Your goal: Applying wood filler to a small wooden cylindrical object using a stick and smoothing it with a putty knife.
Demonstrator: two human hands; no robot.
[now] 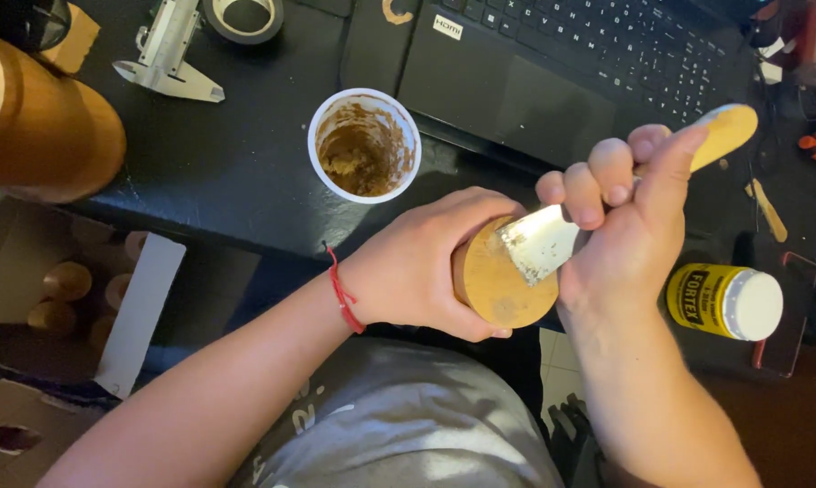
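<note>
Head camera looks down: left hand (417, 267) wraps closed around a wooden cylinder (501, 282) at the lap. Right hand (629, 221) clenches a putty knife (553, 237), blade flat on the cylinder's end. Beyond, on the black table (227, 172), stand a paste-smeared white cup (365, 145), yellow bottle (724, 301) and laptop (562, 63).

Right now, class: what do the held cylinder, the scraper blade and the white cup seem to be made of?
Cylinder: likely wood, a smooth tan end face. Scraper blade: probably metal, thin, flat, smeared whitish. Cup: looks like white plastic, thin rim, brown paste inside.
</note>
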